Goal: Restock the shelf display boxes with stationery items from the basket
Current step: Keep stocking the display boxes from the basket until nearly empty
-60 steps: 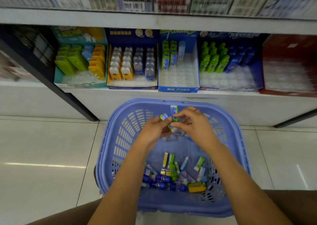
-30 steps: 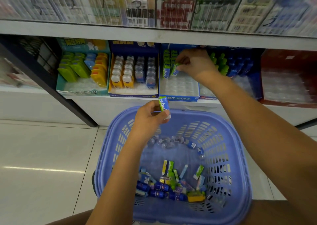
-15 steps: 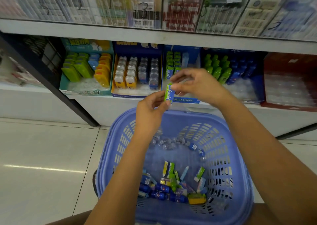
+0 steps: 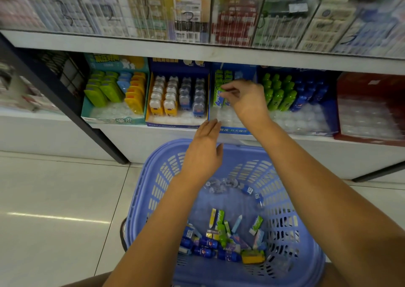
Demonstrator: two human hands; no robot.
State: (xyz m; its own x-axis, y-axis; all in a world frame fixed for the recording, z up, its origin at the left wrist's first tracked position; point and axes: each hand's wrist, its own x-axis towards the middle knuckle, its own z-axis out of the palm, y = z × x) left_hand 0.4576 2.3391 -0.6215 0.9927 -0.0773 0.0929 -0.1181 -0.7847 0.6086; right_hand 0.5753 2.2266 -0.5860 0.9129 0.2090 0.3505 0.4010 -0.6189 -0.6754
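Note:
A purple plastic basket [image 4: 306,251] stands on the floor below the shelf, with several small green, blue and yellow stationery items [image 4: 221,238] loose in its bottom. My right hand [image 4: 245,99] reaches into the blue display box [image 4: 234,130] on the lower shelf and pinches a green-and-blue eraser [image 4: 219,97] at the front of the green row. My left hand [image 4: 203,153] hovers over the basket's far rim with fingers straight, holding nothing.
Other display boxes sit along the same shelf: a teal one [image 4: 109,118] at left, a yellow-and-blue one [image 4: 175,122], a blue one with green and blue bottles [image 4: 295,120], a red one [image 4: 370,131] at right. A dark post [image 4: 72,109] slants left. Packaged goods fill the shelf above.
My right hand took the eraser from my left hand and carried it up into the blue display box. My left hand now holds nothing, its fingers straightened.

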